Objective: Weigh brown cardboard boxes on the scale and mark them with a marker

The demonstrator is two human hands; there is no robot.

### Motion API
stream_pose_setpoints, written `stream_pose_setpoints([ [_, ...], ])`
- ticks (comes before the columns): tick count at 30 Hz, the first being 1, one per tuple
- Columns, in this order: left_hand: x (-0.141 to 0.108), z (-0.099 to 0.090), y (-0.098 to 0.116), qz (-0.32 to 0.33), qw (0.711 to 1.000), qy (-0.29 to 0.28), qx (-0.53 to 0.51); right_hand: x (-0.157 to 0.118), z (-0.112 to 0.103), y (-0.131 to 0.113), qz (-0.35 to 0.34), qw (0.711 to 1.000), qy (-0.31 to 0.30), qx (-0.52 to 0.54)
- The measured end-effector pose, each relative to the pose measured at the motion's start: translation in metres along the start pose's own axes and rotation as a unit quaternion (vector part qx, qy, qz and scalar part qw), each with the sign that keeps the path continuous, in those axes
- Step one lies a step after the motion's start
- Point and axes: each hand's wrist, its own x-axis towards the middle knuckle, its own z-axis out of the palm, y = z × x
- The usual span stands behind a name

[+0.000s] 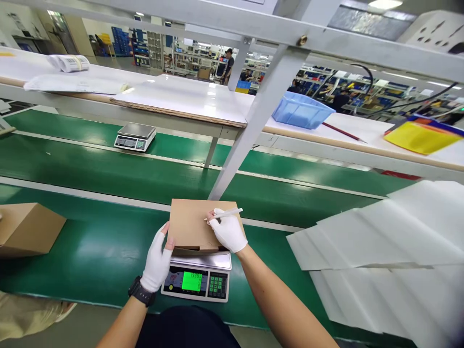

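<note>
A closed brown cardboard box (188, 222) rests on a white digital scale (195, 282) whose display glows green. My left hand (158, 258), in a white fingerless-tip glove with a black watch at the wrist, holds the box's left side between thumb and fingers. Above the lid, my right hand (228, 231), gloved the same way, grips a white pen (230, 211), its tip pointing left at the lid's surface. No writing can be made out on the lid.
Another cardboard box (32, 229) sits at the left on the green surface (105, 246). White foam sheets (362, 241) are piled at the right. Behind stand a second scale (136, 137), a slanting metal post (250, 130) and a shelf with a blue bin (302, 110). A person's leg shows at lower left.
</note>
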Motion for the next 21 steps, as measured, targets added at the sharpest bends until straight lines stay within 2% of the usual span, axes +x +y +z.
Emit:
stream_pose_setpoints([
  [21, -0.0006, 0.0035, -0.0014, 0.01, 0.999, 0.001, -0.034, -0.001, 0.0024, -0.0003, 0.036, 0.999, 0.026, -0.005],
])
